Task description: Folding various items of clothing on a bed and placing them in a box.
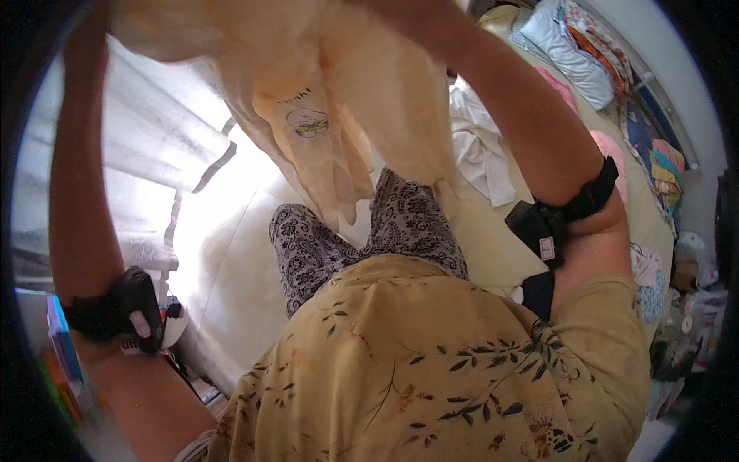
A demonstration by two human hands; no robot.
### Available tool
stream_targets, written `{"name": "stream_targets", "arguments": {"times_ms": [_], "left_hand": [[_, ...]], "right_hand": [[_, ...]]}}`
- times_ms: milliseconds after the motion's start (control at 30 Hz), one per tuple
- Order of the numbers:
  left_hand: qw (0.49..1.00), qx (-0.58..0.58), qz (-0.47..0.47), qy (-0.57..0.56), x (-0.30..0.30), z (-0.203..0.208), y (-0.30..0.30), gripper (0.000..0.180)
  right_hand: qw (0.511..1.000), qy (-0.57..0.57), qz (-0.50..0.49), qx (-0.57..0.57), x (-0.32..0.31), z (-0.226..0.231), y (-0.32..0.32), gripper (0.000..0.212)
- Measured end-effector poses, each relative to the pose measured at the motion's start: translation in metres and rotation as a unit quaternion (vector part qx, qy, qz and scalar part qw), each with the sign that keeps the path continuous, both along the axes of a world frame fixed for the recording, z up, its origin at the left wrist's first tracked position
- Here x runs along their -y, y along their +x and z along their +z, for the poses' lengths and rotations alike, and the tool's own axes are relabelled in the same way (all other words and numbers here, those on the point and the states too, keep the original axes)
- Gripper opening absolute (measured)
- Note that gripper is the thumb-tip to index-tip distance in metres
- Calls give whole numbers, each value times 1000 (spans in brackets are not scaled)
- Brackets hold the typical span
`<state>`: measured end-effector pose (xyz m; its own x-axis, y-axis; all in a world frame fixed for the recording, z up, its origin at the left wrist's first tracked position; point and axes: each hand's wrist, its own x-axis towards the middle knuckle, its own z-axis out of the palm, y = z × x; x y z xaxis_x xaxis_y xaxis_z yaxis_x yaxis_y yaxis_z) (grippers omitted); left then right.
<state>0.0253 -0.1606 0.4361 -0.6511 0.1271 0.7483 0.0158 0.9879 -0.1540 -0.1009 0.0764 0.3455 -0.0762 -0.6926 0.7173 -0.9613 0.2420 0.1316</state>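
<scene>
A cream garment (377,92) hangs in the air between my raised arms, its upper part cut off by the top edge. A small cartoon print with lettering shows on its front, and its lower folds dangle above my patterned trousers (416,223). My left forearm (81,146) rises along the left side; the hand itself lies beyond the frame. Close against the cloth at the top, my right hand (408,15) shows only in part and blurred, its fingers hidden. Dark devices are strapped to my left arm (138,308) and right arm (539,231).
A bed with a pale yellow sheet (489,239) extends to the right, with a white cloth (481,146) on it. Pillows and folded bedding (573,50) lie at its far end. White curtains (146,146) hang at left, with books (61,331) below them.
</scene>
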Motion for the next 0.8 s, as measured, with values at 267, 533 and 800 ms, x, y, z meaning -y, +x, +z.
{"name": "stream_targets", "arguments": {"times_ms": [267, 533, 800], "left_hand": [[880, 47, -101, 461, 68, -14, 3, 42], [721, 16, -163, 674, 73, -39, 28, 29], [557, 24, -199, 806, 80, -64, 30, 25]], "right_hand": [[980, -4, 69, 185, 16, -34, -31, 20], [746, -67, 186, 636, 37, -58, 2, 22], [753, 25, 203, 626, 35, -57, 36, 22]]}}
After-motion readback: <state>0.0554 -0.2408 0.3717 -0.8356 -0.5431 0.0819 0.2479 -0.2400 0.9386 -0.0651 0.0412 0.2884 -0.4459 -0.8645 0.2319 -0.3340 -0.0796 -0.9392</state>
